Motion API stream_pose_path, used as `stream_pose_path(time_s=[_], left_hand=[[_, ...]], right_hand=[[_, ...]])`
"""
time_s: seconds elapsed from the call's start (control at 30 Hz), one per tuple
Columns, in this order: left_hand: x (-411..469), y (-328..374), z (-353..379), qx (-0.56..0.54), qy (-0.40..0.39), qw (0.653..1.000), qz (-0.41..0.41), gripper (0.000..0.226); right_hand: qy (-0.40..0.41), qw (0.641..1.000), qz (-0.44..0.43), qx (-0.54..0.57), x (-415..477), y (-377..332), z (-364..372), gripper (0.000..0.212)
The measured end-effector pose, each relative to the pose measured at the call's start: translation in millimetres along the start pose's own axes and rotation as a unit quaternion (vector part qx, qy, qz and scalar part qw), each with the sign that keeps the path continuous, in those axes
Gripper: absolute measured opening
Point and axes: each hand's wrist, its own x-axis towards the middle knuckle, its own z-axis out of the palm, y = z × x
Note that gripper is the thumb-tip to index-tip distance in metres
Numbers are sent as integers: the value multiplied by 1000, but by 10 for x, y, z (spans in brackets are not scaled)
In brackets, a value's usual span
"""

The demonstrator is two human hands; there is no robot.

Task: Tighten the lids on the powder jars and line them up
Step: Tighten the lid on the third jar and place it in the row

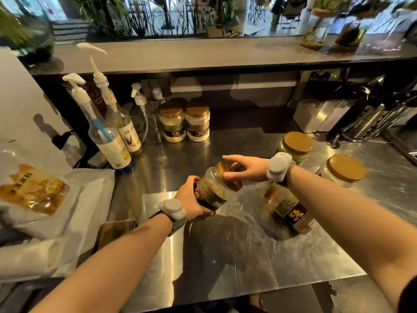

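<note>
**Q:** Where is the jar, and how is it held?

**A:** The jar (216, 186) is tilted over mid-counter. The left hand (190, 197) wraps its labelled body. The right hand (248, 168) curls thumb and fingers round the gold lid (225, 175).

**Q:** How should it handle?

**A:** Probably light, stiff and smooth-walled. Brace the body and turn the lid by its rim.

**Q:** And the surroundings?

**A:** The steel counter (248, 256) is polished and likely slick. 3 capped jars (343, 170) stand to the right. A back row (184, 123) sits beside pump bottles (112, 141), with room to line up more.
</note>
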Motion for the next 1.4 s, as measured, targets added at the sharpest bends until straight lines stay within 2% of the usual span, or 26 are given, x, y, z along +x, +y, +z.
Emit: stream_pose_path(time_s=[0.2,0.37,0.5,0.77,1.07,1.13,1.17,1.27,1.4], left_hand=[[82,298,234,-7,36,999,-17,92],[207,598,485,-17,60,998,-32,91],[310,763,675,-32,95,994,-44,93],[380,967,837,-24,136,988,-69,87],[525,888,816,-21,138,986,-91,89],[598,878,762,-22,142,985,-98,91],[641,883,726,-24,144,984,-104,92],[812,895,591,-37,153,980,-118,92],[1008,934,436,-42,160,977,-136,101]], right_hand=[[-14,998,-55,-33,-32,135,-191,82],[31,987,-77,-136,42,302,-439,74],[64,982,-94,-151,85,394,-584,67],[97,981,-120,-121,198,449,-748,58],[82,990,-101,-59,294,388,-776,52],[106,984,-108,-100,299,383,-788,49],[129,984,-97,-80,333,406,-790,47],[187,980,6,63,493,460,-787,43],[166,942,113,269,622,493,-723,35]])
